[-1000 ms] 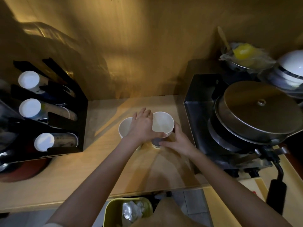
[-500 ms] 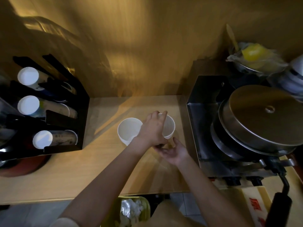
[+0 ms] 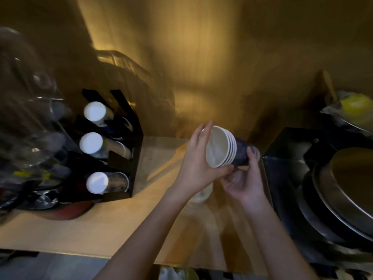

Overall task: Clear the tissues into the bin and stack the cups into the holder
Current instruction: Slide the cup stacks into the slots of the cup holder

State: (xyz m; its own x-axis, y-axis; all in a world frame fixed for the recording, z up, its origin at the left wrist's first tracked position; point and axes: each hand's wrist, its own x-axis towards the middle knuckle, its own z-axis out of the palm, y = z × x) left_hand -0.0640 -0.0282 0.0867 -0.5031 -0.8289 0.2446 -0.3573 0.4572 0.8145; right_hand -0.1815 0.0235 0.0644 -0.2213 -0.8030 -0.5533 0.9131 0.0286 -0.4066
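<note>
A nested stack of several paper cups (image 3: 228,147), white inside and dark blue outside, is lifted off the wooden counter (image 3: 84,229) and tilted on its side, mouth facing left. My left hand (image 3: 198,160) cups the rim end, thumb under the stack. Gripping the base end from below and behind is my right hand (image 3: 245,178). Another white cup (image 3: 202,194) stands on the counter below my left wrist, mostly hidden. The black cup holder (image 3: 123,158) at the left has three slanted slots, each with cups lying in it. Tissues (image 3: 171,273) show at the bottom edge.
A black metal appliance with a large round steel lid (image 3: 347,190) fills the right side. Behind it sits a bowl with something yellow (image 3: 353,106) under plastic wrap. Blurred clear glassware (image 3: 26,118) stands left of the holder. A wooden wall rises behind the counter.
Both hands have lifted the cup stack off the counter and tipped it sideways, mouth toward the holder. The view has swung right, so the holder sits nearer the middle.
</note>
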